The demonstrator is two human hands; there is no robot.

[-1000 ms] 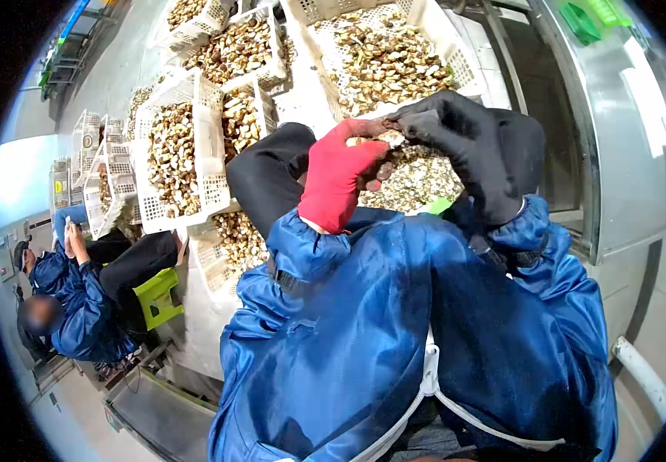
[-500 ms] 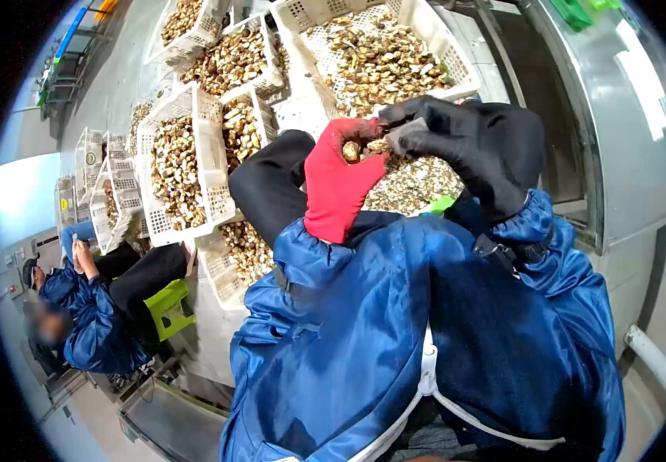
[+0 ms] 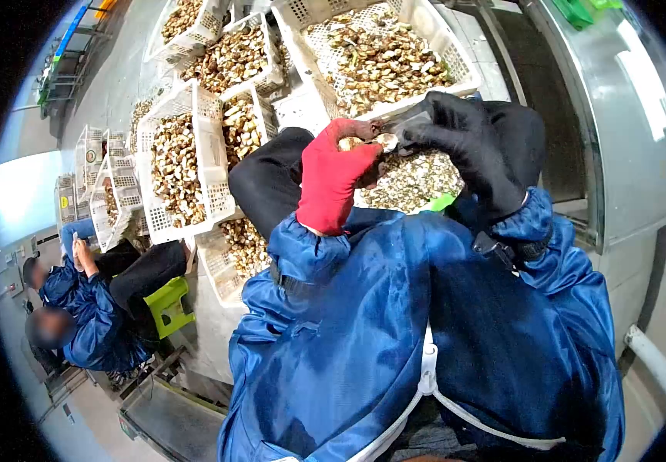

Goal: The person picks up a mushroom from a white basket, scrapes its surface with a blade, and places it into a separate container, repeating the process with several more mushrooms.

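Note:
My left hand [image 3: 331,177], in a red glove with dark fingertips, is closed around small pale mushrooms [image 3: 350,143]. One mushroom [image 3: 387,142] shows a whitish face at the fingertips, close to my other hand. My right hand [image 3: 460,138], in a black glove, grips a flat grey blade [image 3: 416,123] beside that mushroom; any handle is hidden in the fingers. Under both hands lies a heap of small pale trimmings [image 3: 410,183], with a bright green edge [image 3: 442,202] showing at its near side. Ahead stands a large white crate [image 3: 468,77] partly filled with brown-and-cream mushrooms [image 3: 383,65].
More white perforated crates [image 3: 208,158] of mushrooms stand to my left. Beyond them a person in a blue jacket [image 3: 102,327] sits by a green stool [image 3: 169,308], hands raised together. A metal-sided unit [image 3: 618,131] borders my right. My bent knee [image 3: 267,181] lies near the crates.
My left hand has turned and shifted slightly left, its back now more upward. The mushroom at the fingertips now shows a pale face. The blade has tilted up with my right hand.

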